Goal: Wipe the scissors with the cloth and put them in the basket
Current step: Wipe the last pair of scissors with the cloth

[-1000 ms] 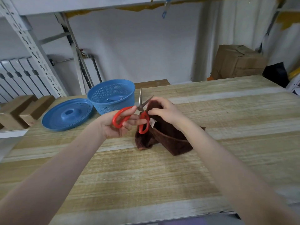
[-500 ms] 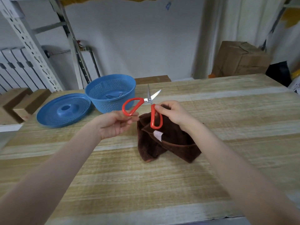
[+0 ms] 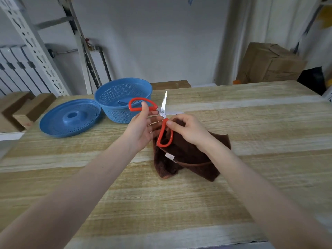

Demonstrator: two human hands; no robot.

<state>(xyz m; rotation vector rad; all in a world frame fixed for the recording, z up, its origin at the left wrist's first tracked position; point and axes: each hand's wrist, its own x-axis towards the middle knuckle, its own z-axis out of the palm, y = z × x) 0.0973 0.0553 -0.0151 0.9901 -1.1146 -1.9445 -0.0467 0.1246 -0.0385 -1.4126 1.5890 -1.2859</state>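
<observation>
Red-handled scissors (image 3: 163, 112) hang above the table with their steel blades spread wide. My left hand (image 3: 142, 126) pinches the upper red handle loop. My right hand (image 3: 188, 130) pinches the lower red loop and rests over the dark brown cloth (image 3: 186, 155), which lies crumpled on the wooden table (image 3: 251, 141). The blue perforated basket (image 3: 116, 97) stands upright just behind and left of the scissors, with a dark item lying in its bottom.
A blue perforated lid (image 3: 70, 117) lies left of the basket. Wooden blocks (image 3: 23, 106) and a white metal rack upright (image 3: 32, 44) stand at the far left. A cardboard box (image 3: 269, 63) sits behind the table at the right.
The scissors have opened wider: my left hand moved its handle loop up toward the basket, while my right hand took hold of the other loop over the cloth.
</observation>
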